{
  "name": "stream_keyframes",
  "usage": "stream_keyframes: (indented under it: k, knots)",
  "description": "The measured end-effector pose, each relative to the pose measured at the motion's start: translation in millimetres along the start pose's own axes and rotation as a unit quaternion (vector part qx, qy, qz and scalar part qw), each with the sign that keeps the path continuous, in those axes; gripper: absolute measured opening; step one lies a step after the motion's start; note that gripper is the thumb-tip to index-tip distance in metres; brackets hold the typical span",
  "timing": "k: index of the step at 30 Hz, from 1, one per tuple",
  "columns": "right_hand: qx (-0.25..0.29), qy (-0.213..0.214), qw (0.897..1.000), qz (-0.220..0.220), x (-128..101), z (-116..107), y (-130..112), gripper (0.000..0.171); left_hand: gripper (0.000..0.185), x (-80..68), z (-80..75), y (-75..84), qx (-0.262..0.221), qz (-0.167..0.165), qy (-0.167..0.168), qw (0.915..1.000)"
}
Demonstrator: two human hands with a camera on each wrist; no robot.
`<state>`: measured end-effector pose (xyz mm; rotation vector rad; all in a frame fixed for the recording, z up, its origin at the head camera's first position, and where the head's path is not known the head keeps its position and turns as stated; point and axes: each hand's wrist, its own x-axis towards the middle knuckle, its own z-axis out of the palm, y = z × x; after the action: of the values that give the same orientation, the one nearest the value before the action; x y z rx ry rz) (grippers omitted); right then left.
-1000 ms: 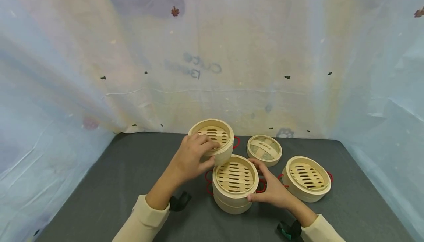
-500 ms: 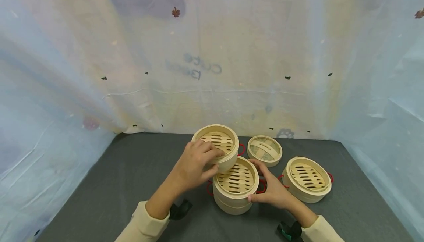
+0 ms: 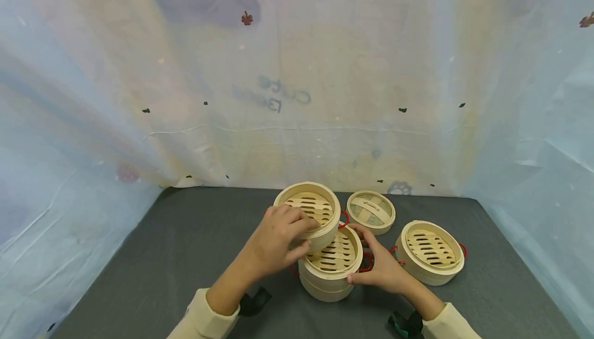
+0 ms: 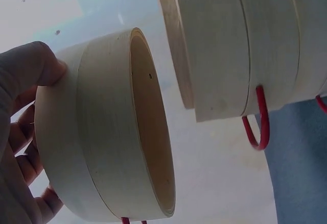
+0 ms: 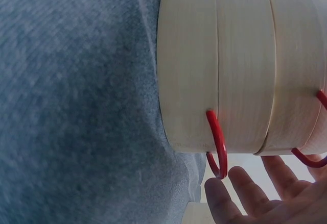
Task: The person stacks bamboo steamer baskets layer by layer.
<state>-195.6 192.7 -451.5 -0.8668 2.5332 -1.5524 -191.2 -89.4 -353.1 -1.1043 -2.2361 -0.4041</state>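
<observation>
My left hand (image 3: 278, 233) grips a round bamboo steamer basket (image 3: 328, 237) by its near-left rim, fingers inside and thumb on the outer wall. The basket is tilted and held above the stacked bamboo steamers (image 3: 326, 286); the left wrist view shows a gap between the held basket's bottom edge (image 4: 153, 132) and the stack's top rim (image 4: 186, 71). My right hand (image 3: 382, 268) holds the stack's right side, thumb in front and fingers spread toward the back. Red loop handles (image 5: 219, 147) stick out from the tiers. The stack stands upright on the dark cloth.
Behind the stack to the right lies a round woven bamboo lid (image 3: 371, 210). Another slatted steamer basket (image 3: 431, 251) with red loops stands right of my right hand. Dark grey cloth (image 3: 185, 256) covers the table, and pale plastic sheeting (image 3: 297, 148) rises along its back and sides.
My left hand has moved the held steamer basket right and toward me, so it covers more of the stack's top. The right hand and stack have stayed put.
</observation>
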Motion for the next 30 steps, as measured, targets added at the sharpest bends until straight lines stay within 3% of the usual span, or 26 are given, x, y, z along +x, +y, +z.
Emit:
stream_keyframes:
  k: [14, 22, 30]
  knots:
    - [0.039, -0.009, 0.999, 0.03, -0.6, 0.4, -0.5, 0.104, 0.031, -3.6, 8.1, 14.8, -0.023, 0.007, 0.006, 0.9997]
    - [0.039, -0.01, 0.998, 0.038, -1.5, 0.9, -0.4, 0.103, 0.031, -4.7, 9.8, 20.7, -0.034, -0.007, -0.015, 0.9993]
    - [0.051, -0.016, 0.998, 0.041, -1.8, 0.2, -0.9, 0.104, 0.031, -4.1, 12.1, 25.5, -0.03, -0.001, -0.012, 0.9995]
